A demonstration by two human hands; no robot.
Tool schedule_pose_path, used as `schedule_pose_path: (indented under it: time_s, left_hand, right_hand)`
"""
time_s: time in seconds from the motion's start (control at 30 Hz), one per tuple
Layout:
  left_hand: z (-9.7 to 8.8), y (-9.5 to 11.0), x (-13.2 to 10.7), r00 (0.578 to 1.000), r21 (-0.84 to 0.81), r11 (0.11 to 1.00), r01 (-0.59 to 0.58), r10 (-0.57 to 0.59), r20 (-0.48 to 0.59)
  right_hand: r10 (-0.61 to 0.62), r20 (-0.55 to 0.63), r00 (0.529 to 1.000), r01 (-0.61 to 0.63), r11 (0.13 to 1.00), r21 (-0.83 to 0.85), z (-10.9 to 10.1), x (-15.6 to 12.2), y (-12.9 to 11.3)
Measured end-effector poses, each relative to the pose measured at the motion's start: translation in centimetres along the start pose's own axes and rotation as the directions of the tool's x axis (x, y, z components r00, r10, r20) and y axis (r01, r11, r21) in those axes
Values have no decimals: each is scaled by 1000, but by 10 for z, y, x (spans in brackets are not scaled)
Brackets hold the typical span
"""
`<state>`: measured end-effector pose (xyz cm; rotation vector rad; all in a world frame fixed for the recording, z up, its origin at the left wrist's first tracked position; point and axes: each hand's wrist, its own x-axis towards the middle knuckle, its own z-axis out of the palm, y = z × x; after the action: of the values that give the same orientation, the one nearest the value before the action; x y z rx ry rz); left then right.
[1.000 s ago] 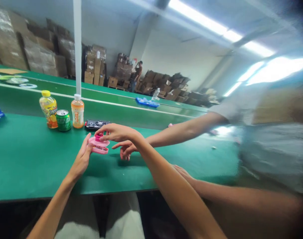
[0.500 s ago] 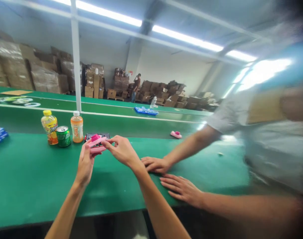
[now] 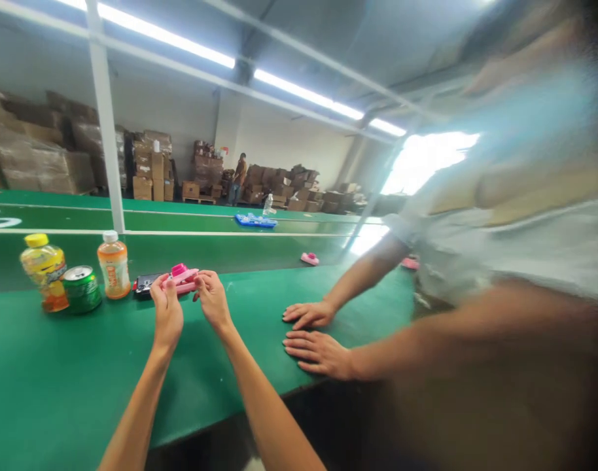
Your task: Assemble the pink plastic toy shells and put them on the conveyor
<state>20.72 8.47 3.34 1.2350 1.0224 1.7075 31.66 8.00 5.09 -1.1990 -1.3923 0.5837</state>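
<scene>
Above the green bench, a pink plastic toy piece (image 3: pixel 183 277) with a darker pink raised knob is between my two hands. My left hand (image 3: pixel 168 315) grips its left end, thumb up along the near side. The fingers of my right hand (image 3: pixel 212 302) are closed in a pinch on its right end. What the piece is exactly, I cannot make out. Just behind my left hand lies a dark case with red edges (image 3: pixel 146 286), partly covered. An orange drink bottle (image 3: pixel 114 267) with a white cap stands to its left.
A green can (image 3: pixel 82 289) and a yellow-capped bottle (image 3: pixel 46 273) stand farther left. Across the belt (image 3: pixel 240 250) sits a similar pink piece (image 3: pixel 309 259), with a blue tray (image 3: pixel 256 221) beyond. A co-worker's hands (image 3: pixel 318 353) rest flat on the bench at right.
My view has swung right, so the bench items shift left. My right hand has come lower and closer to my left, still at the pink piece. The co-worker leans nearer, hands still flat.
</scene>
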Motion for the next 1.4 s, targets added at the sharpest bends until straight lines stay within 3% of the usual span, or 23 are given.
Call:
schedule_pose_path:
  time_s: [0.23,0.4,0.57,0.67,0.97,1.27,1.4]
  left_hand:
    - [10,2,-17,1000,-35,999,12,-11,26]
    - [43,3,-45,991,-220,972,88,-107,-76]
    - [84,9,-72,955,-638,729,247,-294,34]
    - [98,8,-83,931,-682,665,306,-360,66]
    - [105,2,-90,900,-715,562,416,-366,237]
    - [105,-6,-86,882,-669,578,467,-359,305]
    - [99,-9,-83,848,-606,598,524,-430,308]
  right_hand:
    - [-63,-210,976,60,998,-20,7,-6,2]
    - [-140,-339,930,129,990,-55,-8,-3,7]
    - [-191,-421,887,205,979,-12,-45,-12,9]
    - [-185,-462,867,217,976,16,-62,-18,14]
    - [-124,-507,853,193,977,87,-92,-12,35]
    - [-121,-519,846,167,985,42,-103,-11,45]
    - [-165,-548,820,185,983,-19,-100,-18,42]
